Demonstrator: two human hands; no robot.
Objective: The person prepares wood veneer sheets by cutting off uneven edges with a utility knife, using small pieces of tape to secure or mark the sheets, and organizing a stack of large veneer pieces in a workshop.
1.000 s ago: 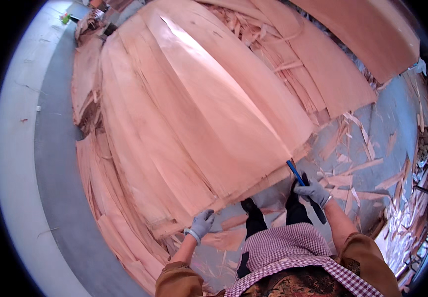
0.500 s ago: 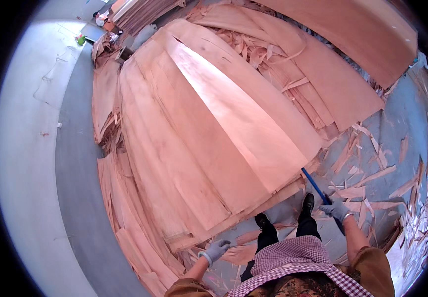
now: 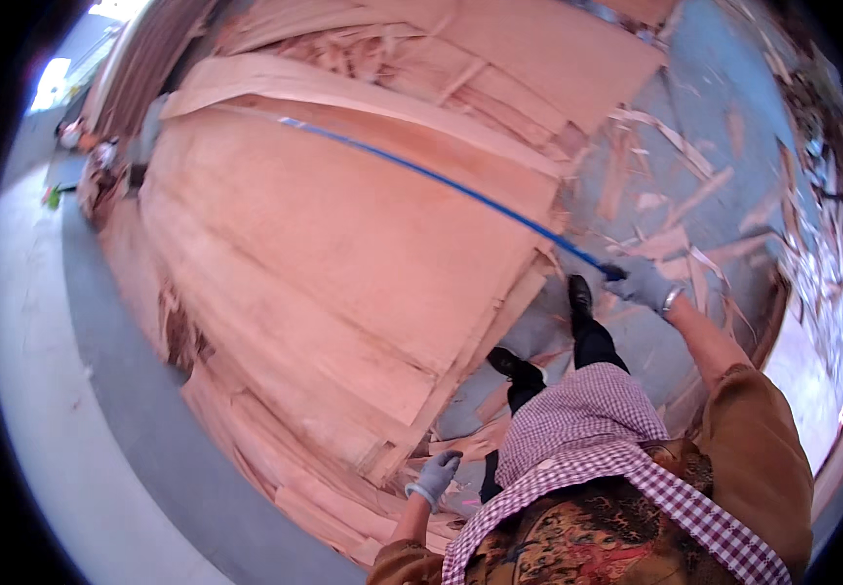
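Observation:
My right hand (image 3: 644, 285), in a grey glove, grips the near end of a long blue pole (image 3: 460, 195). The pole reaches out over a broad stack of thin pinkish-tan wood veneer sheets (image 3: 314, 234). Its pale far tip lies by a curled, raised veneer sheet (image 3: 372, 102) along the stack's far side; whether they touch I cannot tell. Beside the stack's near corner, my left hand (image 3: 435, 476), also gloved, hangs low with its fingers loosely bent and apart, holding nothing.
Torn veneer strips (image 3: 675, 244) litter the grey floor on the right. More veneer sheets (image 3: 538, 58) lie beyond the stack, and crumpled strips (image 3: 255, 439) run along its left side. My shoes (image 3: 580, 295) stand close to the stack's near edge.
My right hand has moved forward and the pole has swung out across the stack. The far-side veneer sheet has shifted away and bowed up, baring more of the sheet beneath. The view has turned.

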